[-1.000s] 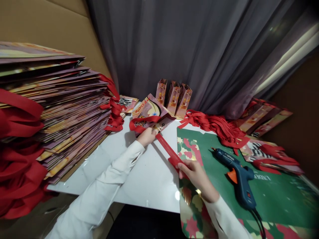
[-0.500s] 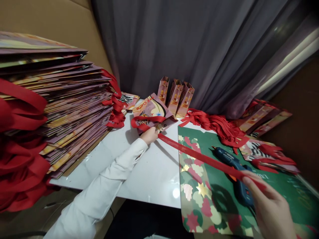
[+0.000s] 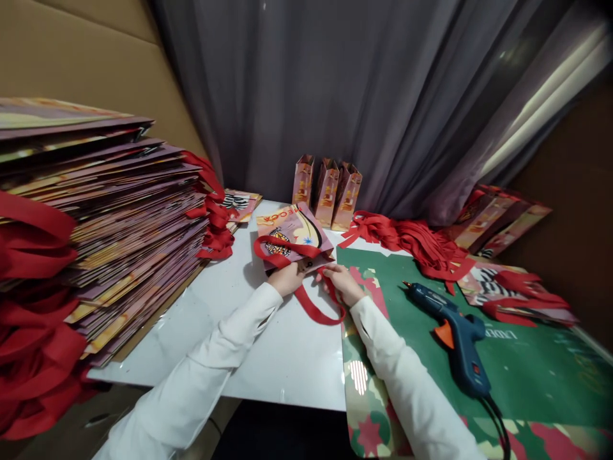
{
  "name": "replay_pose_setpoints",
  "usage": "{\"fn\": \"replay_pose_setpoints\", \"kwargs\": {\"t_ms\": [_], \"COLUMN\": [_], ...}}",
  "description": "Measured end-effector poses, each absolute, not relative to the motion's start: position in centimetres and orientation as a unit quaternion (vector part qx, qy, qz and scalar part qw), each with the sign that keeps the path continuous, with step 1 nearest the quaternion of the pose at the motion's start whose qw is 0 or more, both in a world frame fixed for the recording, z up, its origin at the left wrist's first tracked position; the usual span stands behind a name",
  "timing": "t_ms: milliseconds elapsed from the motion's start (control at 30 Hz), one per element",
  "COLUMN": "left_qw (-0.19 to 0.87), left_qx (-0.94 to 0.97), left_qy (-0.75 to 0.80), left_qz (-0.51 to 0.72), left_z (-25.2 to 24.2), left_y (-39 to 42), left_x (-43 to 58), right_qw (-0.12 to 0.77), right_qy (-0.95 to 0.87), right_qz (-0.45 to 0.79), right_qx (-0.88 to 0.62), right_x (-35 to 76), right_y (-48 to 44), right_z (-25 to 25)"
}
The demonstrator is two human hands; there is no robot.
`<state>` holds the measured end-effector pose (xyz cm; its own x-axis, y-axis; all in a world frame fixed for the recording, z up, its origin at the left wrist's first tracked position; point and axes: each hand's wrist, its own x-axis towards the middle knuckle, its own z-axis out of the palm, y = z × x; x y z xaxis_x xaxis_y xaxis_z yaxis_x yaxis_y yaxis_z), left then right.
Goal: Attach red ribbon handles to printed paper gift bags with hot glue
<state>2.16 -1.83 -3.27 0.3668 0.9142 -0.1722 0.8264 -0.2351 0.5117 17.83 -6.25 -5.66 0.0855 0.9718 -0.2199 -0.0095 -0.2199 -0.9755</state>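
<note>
A printed paper gift bag [image 3: 301,229] lies tilted on the white tabletop, its mouth toward me. My left hand [image 3: 286,279] grips the bag at its near edge, fingers partly hidden inside the opening. One red ribbon handle [image 3: 272,259] loops across the bag's face. A second red ribbon [image 3: 318,315] hangs in a loop between my hands. My right hand [image 3: 342,284] pinches the end of this ribbon close to the bag's right corner. Over on the green sheet lies a blue glue gun [image 3: 450,332] with an orange trigger, apart from both hands.
At left rises a tall stack of flat paper bags [image 3: 138,236] with red ribbon handles. Several upright bags [image 3: 325,191] stand before the grey curtain [image 3: 297,83]. A bundle of red ribbons [image 3: 407,239] lies behind the green sheet [image 3: 536,370]. Finished-looking bags [image 3: 498,220] sit at right.
My right hand has moved from the lower right to the bag, bringing the ribbon's end along. The ribbon, stretched straight before, now curves in a loop. My left hand stays on the bag.
</note>
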Motion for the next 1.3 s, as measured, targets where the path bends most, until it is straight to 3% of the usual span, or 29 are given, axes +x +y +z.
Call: {"fn": "replay_pose_setpoints", "kwargs": {"t_ms": [300,1300], "left_qw": [0.267,0.293], "left_qx": [0.789,0.766], "left_qy": [0.544,0.56], "left_qz": [0.1,0.118], "left_z": [-4.4,-2.5], "left_y": [-1.3,-1.9], "left_x": [2.9,2.4], "right_qw": [0.415,0.461], "right_qy": [-0.485,-0.507], "right_qz": [0.498,0.483], "right_qx": [-0.587,-0.546], "right_x": [17.9,18.3], "right_y": [-6.5,-6.6], "right_z": [-6.8,-7.6]}}
